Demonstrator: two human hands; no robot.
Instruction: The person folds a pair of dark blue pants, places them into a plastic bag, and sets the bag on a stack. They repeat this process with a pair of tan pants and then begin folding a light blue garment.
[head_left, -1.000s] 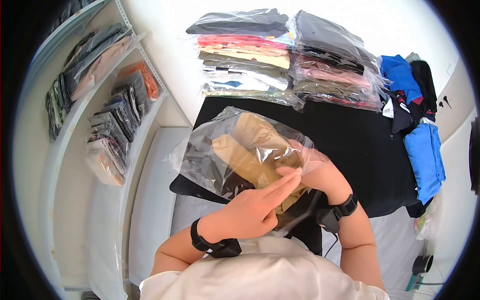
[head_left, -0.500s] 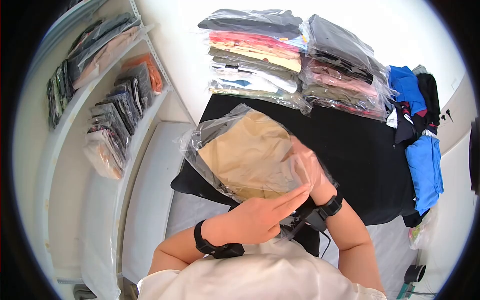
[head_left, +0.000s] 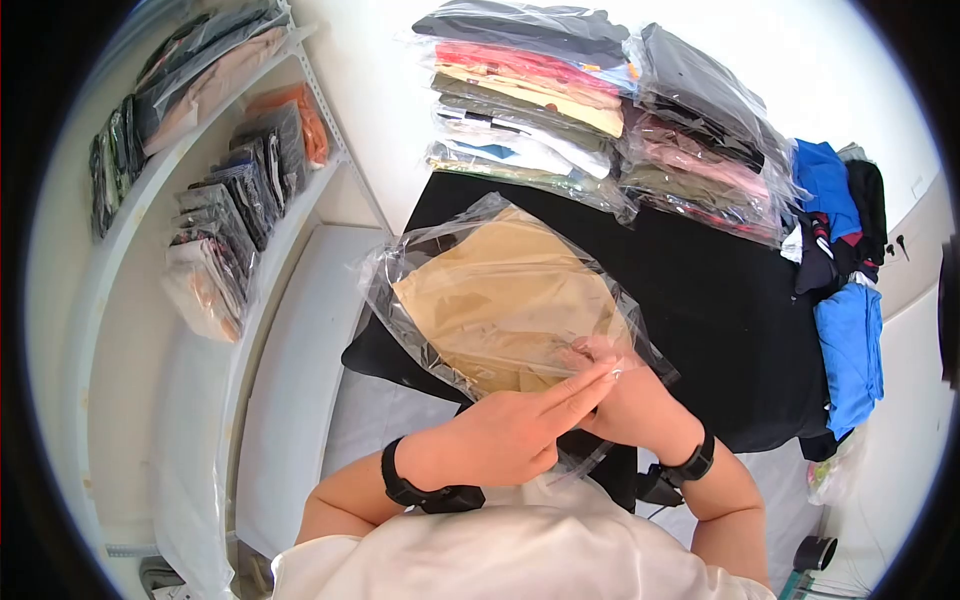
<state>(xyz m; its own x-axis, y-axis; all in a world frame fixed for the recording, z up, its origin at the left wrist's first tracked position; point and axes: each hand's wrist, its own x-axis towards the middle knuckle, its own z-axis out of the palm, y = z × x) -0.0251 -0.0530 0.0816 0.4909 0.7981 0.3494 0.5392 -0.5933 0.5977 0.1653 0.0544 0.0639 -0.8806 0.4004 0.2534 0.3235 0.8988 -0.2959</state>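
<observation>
At centre frame, over the black worktop [head_left: 700, 300], a tan folded garment in a clear plastic bag [head_left: 505, 300], likely light, limp and slippery, is pinched at its open lower edge by the left hand [head_left: 510, 435] and right hand [head_left: 630, 405].

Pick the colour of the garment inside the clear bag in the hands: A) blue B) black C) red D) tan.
D: the folded garment inside the clear bag is tan; the left hand and right hand hold the bag's near edge over the black table.
</observation>
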